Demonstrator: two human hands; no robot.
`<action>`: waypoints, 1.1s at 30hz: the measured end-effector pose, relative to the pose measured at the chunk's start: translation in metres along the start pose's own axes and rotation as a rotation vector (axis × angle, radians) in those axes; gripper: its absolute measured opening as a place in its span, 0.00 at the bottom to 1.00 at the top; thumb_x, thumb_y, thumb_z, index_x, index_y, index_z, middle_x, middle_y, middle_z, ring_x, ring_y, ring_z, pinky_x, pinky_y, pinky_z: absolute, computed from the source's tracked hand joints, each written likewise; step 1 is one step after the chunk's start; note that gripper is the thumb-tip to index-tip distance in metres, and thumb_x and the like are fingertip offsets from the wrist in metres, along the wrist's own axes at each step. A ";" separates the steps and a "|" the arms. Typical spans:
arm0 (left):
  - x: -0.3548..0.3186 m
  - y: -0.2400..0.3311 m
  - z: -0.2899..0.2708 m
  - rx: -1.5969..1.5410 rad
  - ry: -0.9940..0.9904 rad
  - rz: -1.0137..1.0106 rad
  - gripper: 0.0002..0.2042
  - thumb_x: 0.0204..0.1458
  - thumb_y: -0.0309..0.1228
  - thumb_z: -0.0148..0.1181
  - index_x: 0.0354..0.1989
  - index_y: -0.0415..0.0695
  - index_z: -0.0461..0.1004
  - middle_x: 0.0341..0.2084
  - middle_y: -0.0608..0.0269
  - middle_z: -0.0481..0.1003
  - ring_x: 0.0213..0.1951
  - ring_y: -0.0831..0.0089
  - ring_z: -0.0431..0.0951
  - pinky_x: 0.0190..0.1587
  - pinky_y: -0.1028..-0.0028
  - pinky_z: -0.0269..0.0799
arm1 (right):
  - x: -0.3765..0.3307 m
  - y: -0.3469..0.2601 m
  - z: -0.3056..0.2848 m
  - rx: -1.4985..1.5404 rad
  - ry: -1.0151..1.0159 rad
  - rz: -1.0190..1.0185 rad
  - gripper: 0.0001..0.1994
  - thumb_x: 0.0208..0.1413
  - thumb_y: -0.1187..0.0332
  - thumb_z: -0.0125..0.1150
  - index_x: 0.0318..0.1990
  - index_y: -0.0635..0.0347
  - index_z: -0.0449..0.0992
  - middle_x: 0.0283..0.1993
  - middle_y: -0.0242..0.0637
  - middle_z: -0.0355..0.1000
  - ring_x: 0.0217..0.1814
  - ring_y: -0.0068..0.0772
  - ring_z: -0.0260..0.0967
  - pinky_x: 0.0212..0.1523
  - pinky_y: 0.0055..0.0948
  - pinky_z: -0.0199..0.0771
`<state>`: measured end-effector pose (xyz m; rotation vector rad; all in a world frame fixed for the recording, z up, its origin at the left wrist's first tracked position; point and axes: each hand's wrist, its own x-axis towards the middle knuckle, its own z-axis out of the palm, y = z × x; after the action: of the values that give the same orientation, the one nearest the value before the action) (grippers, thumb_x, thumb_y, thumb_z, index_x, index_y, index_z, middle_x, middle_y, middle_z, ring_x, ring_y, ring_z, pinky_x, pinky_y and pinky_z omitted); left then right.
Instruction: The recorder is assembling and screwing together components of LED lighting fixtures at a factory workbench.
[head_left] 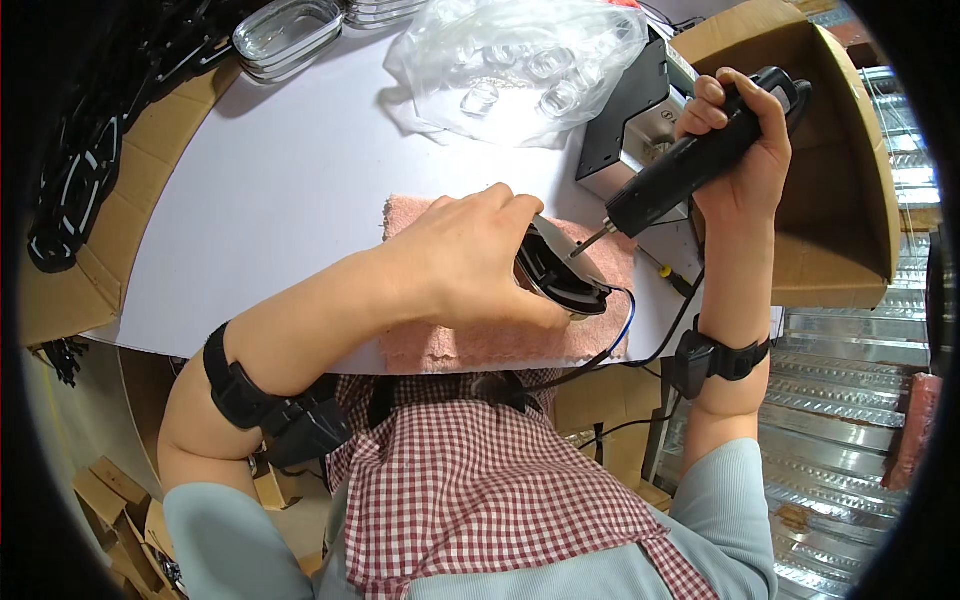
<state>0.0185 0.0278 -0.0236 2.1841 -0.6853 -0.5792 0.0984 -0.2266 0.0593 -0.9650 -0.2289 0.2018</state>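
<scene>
My left hand grips a curved black and silver housing, tilted up on its side over a pink cloth. In my right hand is a black electric screwdriver, fingers wrapped round its body. Its thin metal bit slants down to the left, and the tip is at the housing's inner face; whether it touches a screw I cannot make out. Blue and black wires run by the housing's right end. Part of the housing is hidden behind my left fingers.
Beyond the cloth lies a clear plastic bag of small transparent parts. A black and silver box stands beside an open cardboard box at right. A yellow-black hand screwdriver rests nearby. Clear stacked trays sit at far left.
</scene>
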 end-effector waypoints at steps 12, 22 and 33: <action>-0.003 -0.006 0.008 -0.074 0.045 0.049 0.49 0.40 0.55 0.74 0.65 0.32 0.64 0.52 0.42 0.71 0.56 0.47 0.74 0.59 0.59 0.70 | 0.000 0.006 0.010 -0.058 -0.072 -0.010 0.10 0.62 0.67 0.59 0.43 0.64 0.72 0.36 0.41 0.70 0.32 0.28 0.69 0.37 0.26 0.71; -0.023 -0.024 0.063 0.190 0.540 0.326 0.53 0.40 0.61 0.74 0.68 0.34 0.62 0.52 0.46 0.74 0.52 0.54 0.76 0.64 0.46 0.59 | -0.086 0.041 0.090 -0.569 -0.252 -0.297 0.14 0.62 0.62 0.63 0.42 0.53 0.62 0.26 0.30 0.66 0.16 0.19 0.60 0.20 0.21 0.61; -0.025 -0.026 0.068 0.265 0.556 0.357 0.54 0.41 0.65 0.70 0.69 0.37 0.62 0.53 0.47 0.74 0.53 0.52 0.75 0.65 0.44 0.57 | -0.099 0.045 0.094 -0.540 -0.232 -0.294 0.16 0.59 0.64 0.68 0.40 0.55 0.63 0.23 0.33 0.68 0.16 0.22 0.63 0.19 0.24 0.68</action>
<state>-0.0327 0.0221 -0.0801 2.2344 -0.8433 0.3130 -0.0260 -0.1546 0.0631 -1.4276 -0.6574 -0.0254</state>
